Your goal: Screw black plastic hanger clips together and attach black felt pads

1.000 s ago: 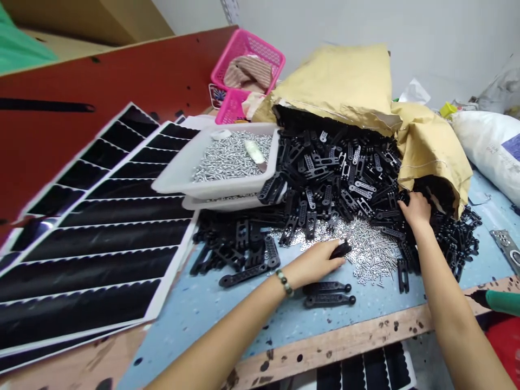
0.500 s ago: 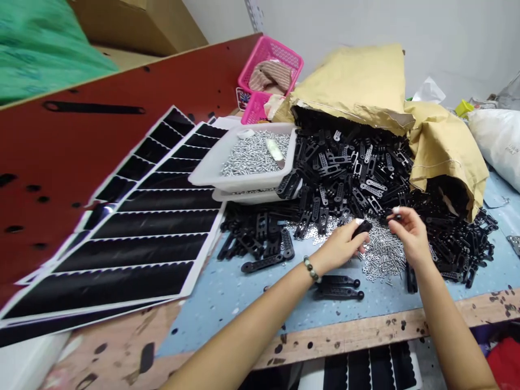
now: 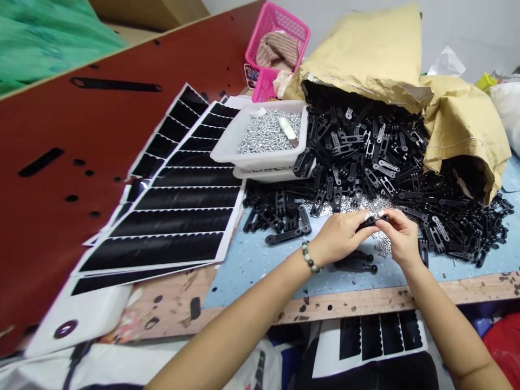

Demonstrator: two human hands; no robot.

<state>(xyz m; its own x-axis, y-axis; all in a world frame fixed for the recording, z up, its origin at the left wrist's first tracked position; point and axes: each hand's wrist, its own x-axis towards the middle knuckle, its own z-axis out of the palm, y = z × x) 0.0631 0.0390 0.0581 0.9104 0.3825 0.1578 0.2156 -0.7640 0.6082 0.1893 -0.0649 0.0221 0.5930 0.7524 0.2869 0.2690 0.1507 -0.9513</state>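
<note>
Black piece (image 3: pixel 369 222) pinched between my hands
My left hand (image 3: pixel 342 234) and right hand (image 3: pixel 402 237) grip it above the worktop (image 3: pixel 247 276), by shiny screws (image 3: pixel 384 247); it looks light, stiff, maybe slippery, best held by its ends

Black slotted plastic links (image 3: pixel 365 168), silver metal screws (image 3: pixel 264 132), pale-blue flecked table mat (image 3: pixel 247 271); at twelve o'clock, pink lattice plastic basket (image 3: pixel 292 25), beige-brown striped cloth (image 3: pixel 276 50).

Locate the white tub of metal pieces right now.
In the head view, the white tub sits above centre, with the black-banded sheets on its left and the heap of black parts on its right.
</note>
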